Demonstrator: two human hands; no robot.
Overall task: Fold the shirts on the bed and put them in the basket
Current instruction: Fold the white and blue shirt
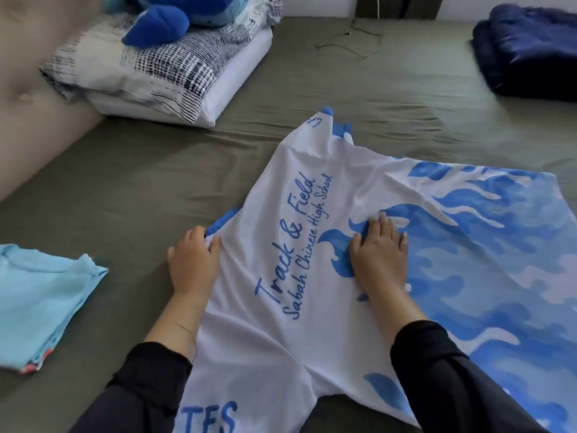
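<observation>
Fingers (384,228) of right hand (379,254) straight and slightly spread, pressed flat onto white and blue shirt (312,276) just right of blue printed lettering; palm down, wrist bent back, black sleeve (443,370) reaching in from lower right. Left hand (193,260) at collar edge of shirt, fingers curled round a fold of white fabric beside blue collar trim, thumb lying on top; back of hand up, forearm bare to a black cuff coming from lower left.

Shirt spread back-side up across olive-green bed sheet (140,182), collar towards left hand, blue patterned lower part running off to right, one sleeve pointing away towards far side of bed, other sleeve near bottom edge of view. Light blue folded garment (40,301) lying well apart to left, on sheet. Stacked pillows (150,70) at upper left with blue plush toy (162,23) resting on top. Dark blue folded blanket (530,51) at upper right corner. Thin cable (352,42) trailing on sheet near far wall.
</observation>
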